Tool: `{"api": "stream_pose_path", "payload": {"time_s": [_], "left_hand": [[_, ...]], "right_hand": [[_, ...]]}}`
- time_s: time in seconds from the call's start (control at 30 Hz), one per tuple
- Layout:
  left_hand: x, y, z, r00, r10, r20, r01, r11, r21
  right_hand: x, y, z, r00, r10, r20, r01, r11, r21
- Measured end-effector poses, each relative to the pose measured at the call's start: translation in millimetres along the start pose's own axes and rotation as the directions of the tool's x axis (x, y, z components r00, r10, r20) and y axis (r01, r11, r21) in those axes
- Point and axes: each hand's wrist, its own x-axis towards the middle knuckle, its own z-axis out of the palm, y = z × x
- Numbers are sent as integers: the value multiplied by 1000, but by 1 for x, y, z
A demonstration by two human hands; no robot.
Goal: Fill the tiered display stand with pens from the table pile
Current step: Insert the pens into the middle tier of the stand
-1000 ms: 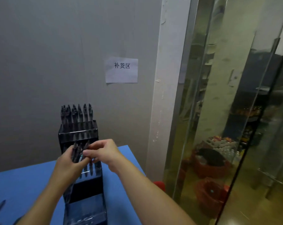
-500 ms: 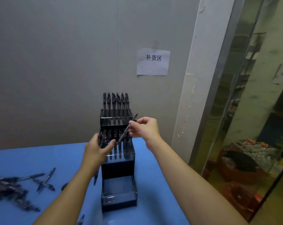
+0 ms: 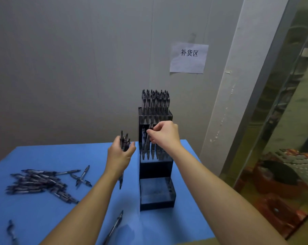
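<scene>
Dim, even indoor light with a cool grey-blue cast. The blue table point(image 3: 43, 156) is the brightest colour. Soft shadows fall under both forearms toward six o'clock. The glass panel point(image 3: 291, 121) at three o'clock carries murky yellow-green reflections. Wide-angle bending tilts the wall corner at two o'clock. The picture is soft and smeared throughout; the pen pile point(image 3: 38, 183) at eight o'clock blurs together.
</scene>
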Motion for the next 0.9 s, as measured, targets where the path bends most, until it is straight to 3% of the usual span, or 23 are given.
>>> {"api": "stream_pose_path", "payload": {"time_s": [0.2, 0.5, 0.9], "left_hand": [[-6, -2, -5, 998, -20, 53, 19, 1000, 18], [-10, 0, -9, 999, 6, 48, -7, 1000, 11], [-4, -9, -12, 1000, -1, 24, 0, 999, 44]], "right_hand": [[-7, 1, 14, 1000, -18, 5, 18, 986, -163], [-7, -12, 12, 995, -65, -75, 52, 985, -164], [-4, 16, 46, 995, 83, 52, -59, 935, -349]]}}
